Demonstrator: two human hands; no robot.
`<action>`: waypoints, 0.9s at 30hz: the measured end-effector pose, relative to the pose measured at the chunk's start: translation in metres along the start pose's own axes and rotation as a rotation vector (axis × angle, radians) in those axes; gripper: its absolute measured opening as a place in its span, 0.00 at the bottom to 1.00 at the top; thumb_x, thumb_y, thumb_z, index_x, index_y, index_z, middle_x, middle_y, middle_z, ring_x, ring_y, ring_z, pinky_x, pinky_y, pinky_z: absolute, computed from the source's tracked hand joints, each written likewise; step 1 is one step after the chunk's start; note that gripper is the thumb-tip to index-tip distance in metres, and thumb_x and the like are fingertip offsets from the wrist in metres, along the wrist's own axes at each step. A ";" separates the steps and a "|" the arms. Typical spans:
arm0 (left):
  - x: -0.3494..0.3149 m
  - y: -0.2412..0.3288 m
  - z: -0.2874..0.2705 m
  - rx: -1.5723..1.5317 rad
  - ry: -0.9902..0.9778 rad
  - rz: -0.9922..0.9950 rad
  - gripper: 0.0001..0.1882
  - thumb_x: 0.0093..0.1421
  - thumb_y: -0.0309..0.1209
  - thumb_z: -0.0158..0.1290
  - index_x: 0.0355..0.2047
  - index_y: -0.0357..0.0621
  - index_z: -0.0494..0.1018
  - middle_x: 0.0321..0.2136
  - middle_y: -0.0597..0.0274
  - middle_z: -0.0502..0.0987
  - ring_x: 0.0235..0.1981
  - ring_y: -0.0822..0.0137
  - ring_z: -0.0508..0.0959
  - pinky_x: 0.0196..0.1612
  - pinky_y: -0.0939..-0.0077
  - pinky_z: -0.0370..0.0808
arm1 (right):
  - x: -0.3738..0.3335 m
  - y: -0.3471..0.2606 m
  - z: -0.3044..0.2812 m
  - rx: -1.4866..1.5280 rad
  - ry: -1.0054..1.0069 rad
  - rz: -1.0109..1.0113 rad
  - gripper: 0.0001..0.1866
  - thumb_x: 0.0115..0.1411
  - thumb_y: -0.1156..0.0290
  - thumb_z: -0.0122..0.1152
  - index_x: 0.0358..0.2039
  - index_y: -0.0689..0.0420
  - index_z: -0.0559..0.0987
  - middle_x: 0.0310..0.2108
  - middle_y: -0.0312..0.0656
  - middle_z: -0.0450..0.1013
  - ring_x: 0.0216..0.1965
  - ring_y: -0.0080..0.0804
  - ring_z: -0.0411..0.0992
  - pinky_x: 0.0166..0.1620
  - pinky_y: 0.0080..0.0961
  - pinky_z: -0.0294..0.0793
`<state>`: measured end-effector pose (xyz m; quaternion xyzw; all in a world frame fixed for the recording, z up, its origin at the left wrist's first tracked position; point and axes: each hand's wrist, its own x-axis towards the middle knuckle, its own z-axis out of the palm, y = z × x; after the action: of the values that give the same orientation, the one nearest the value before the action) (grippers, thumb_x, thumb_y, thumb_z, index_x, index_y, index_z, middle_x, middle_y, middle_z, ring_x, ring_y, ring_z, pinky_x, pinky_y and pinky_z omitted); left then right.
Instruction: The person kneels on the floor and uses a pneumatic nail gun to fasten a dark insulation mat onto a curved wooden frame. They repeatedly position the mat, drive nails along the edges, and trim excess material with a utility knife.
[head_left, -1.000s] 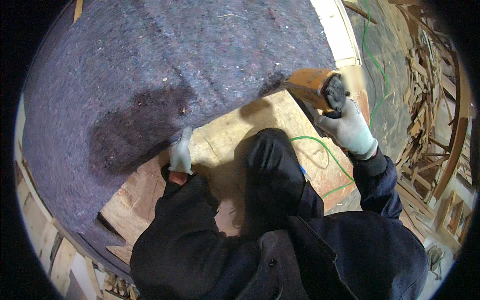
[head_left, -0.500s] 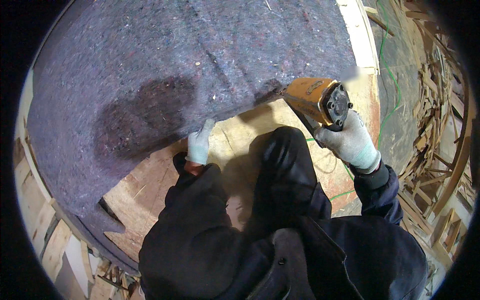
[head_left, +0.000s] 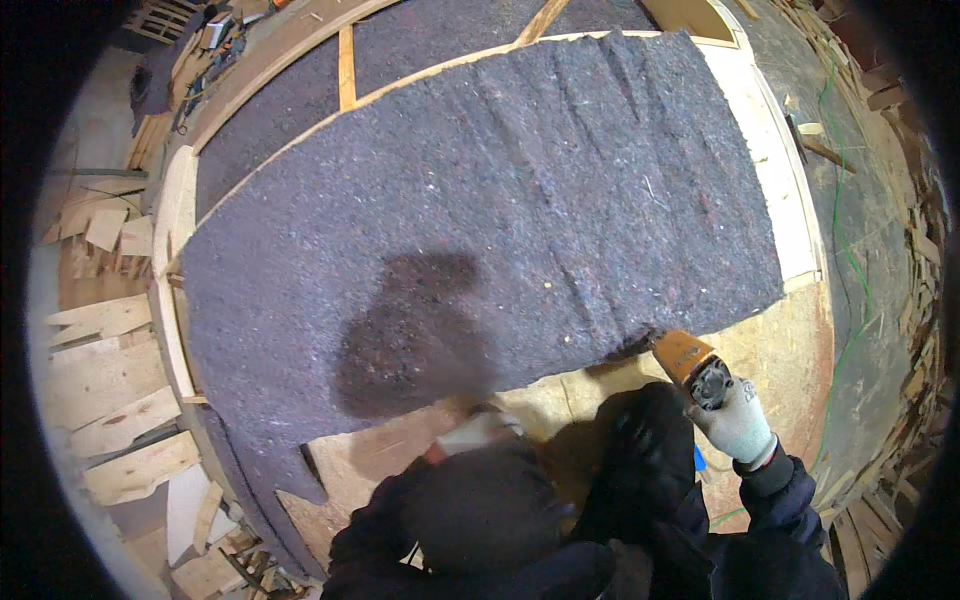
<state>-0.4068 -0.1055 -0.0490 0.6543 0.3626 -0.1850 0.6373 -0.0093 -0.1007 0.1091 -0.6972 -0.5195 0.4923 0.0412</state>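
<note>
A large sheet of grey-blue felt [head_left: 480,220] covers a wooden frame and lies partly over a pale wooden panel [head_left: 790,350]. My gloved right hand [head_left: 738,424] is closed round the grip of an orange air nailer [head_left: 682,358]. The nailer's nose is at the felt's near edge, right of the middle; whether it presses there I cannot tell. Close to that same edge, further left, is my gloved left hand [head_left: 476,430]. Motion blurs it and my sleeve covers part, so its fingers do not show clearly.
Pale wooden rails [head_left: 346,68] cross more felt at the far side. Wood offcuts [head_left: 140,455] lie on the left, and scrap strips [head_left: 925,300] pile up on the right. A thin green hose [head_left: 848,262] runs along the right-hand floor.
The view has widened and shifted, showing the frame's far rails. My left hand has blurred and its fingers no longer show at the felt edge. The nailer's nose stays near the edge.
</note>
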 end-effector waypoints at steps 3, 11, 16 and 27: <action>-0.079 0.052 -0.080 -0.292 0.063 0.078 0.16 0.68 0.32 0.47 0.49 0.37 0.78 0.43 0.56 0.81 0.48 0.65 0.78 0.53 0.67 0.72 | -0.003 -0.003 0.002 0.174 0.023 -0.068 0.16 0.53 0.73 0.65 0.43 0.62 0.81 0.34 0.51 0.80 0.37 0.45 0.80 0.41 0.36 0.77; -0.012 0.060 -0.370 0.537 1.258 0.040 0.21 0.66 0.40 0.50 0.55 0.43 0.74 0.54 0.49 0.77 0.57 0.49 0.74 0.61 0.60 0.69 | -0.010 -0.006 0.016 0.075 0.080 0.027 0.17 0.51 0.75 0.65 0.42 0.62 0.81 0.35 0.51 0.81 0.39 0.47 0.80 0.43 0.37 0.77; 0.022 0.050 -0.456 0.637 1.242 -0.109 0.23 0.65 0.46 0.50 0.54 0.49 0.76 0.54 0.50 0.77 0.56 0.49 0.75 0.58 0.59 0.71 | -0.012 -0.006 0.025 0.149 0.097 0.098 0.18 0.52 0.75 0.64 0.45 0.63 0.81 0.40 0.50 0.82 0.43 0.46 0.80 0.46 0.36 0.77; 0.018 0.068 -0.471 0.657 1.069 -0.134 0.19 0.63 0.46 0.55 0.46 0.47 0.78 0.48 0.49 0.78 0.52 0.49 0.77 0.55 0.56 0.72 | -0.013 -0.006 0.047 0.316 0.219 0.066 0.13 0.53 0.74 0.66 0.40 0.61 0.81 0.32 0.44 0.81 0.33 0.39 0.80 0.37 0.35 0.77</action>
<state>-0.4502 0.3603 0.0421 0.7937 0.5956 0.0262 0.1211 -0.0471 -0.1296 0.0971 -0.7482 -0.4050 0.4898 0.1903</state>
